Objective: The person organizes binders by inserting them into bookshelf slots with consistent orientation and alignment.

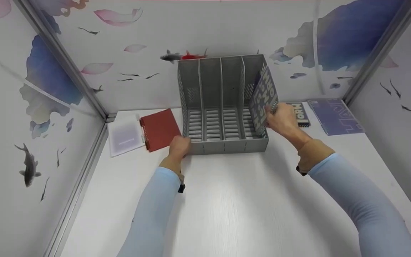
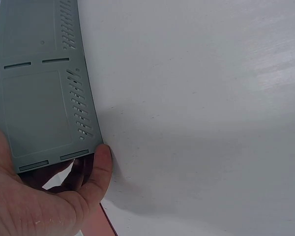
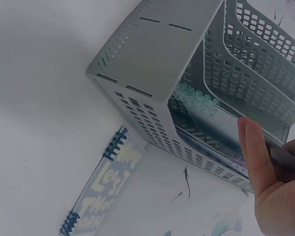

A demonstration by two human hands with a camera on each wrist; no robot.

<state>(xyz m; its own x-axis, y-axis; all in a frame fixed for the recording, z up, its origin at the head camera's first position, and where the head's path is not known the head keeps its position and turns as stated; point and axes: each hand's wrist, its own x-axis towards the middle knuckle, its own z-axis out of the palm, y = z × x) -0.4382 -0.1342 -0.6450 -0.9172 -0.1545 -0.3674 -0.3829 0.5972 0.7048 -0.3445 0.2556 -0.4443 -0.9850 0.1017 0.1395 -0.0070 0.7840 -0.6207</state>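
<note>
A grey file organizer (image 1: 227,147) with upright dividers stands near the back wall. My left hand (image 1: 179,147) grips its front left corner; in the left wrist view, thumb and fingers (image 2: 102,164) wrap that edge. My right hand (image 1: 283,119) pinches a spiral notebook (image 1: 265,89) with pale lettering on its cover. That notebook stands upright in the rightmost compartment, beside the right side wall. Seen from the right wrist, its clear coils (image 3: 199,101) are inside the compartment, and the fingers (image 3: 255,152) lie along its edge. A purplish coil shows lower down; whose it is, I cannot tell.
To the organizer's left lie a red notebook (image 1: 162,129) and a pale lilac notebook (image 1: 125,137). On its right are a dark lettered notebook (image 1: 301,114), partly behind the right hand, and a purple notebook (image 1: 337,117). Printed panels enclose the white table (image 1: 227,207).
</note>
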